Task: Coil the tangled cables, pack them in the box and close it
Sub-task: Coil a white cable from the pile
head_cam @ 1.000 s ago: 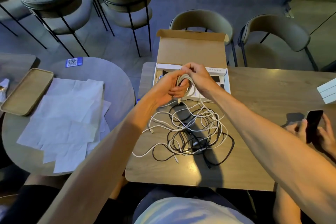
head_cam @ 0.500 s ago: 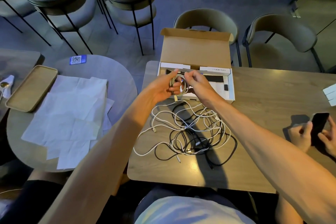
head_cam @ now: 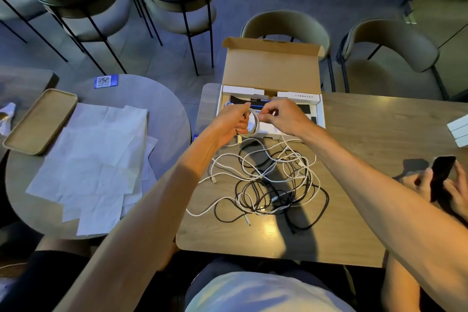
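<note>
Nearest you, on the wooden table (head_cam: 354, 230), lies the tangled heap of white and black cables (head_cam: 268, 185), its loose ends trailing toward your side of the table and none of it in your fingers. Just beyond the heap, over the near edge of the open cardboard box (head_cam: 272, 99), your left hand (head_cam: 234, 121) is closed around a small white cable coil (head_cam: 253, 124): the loops pass through your curled fingers and a short plug end hangs below the hand. Your right hand (head_cam: 283, 116) is just right of the coil, thumb and forefinger pinched on the white strand where it leaves the loops, the other fingers curled; that strand runs back down into the heap. The box sits at the table's far edge with its brown lid (head_cam: 272, 68) standing upright, and white and dark items lie inside, too hidden by your hands to name. Right of the heap, at the table's edge, another person's hands hold a dark phone (head_cam: 442, 172). Left of the box stands a round table (head_cam: 164, 104) carrying white paper sheets (head_cam: 96, 159), a tan tray (head_cam: 40, 121) and a blue QR-code card (head_cam: 105, 81). Beyond the box, curved-back chairs (head_cam: 286, 25) stand on a grey floor.
</note>
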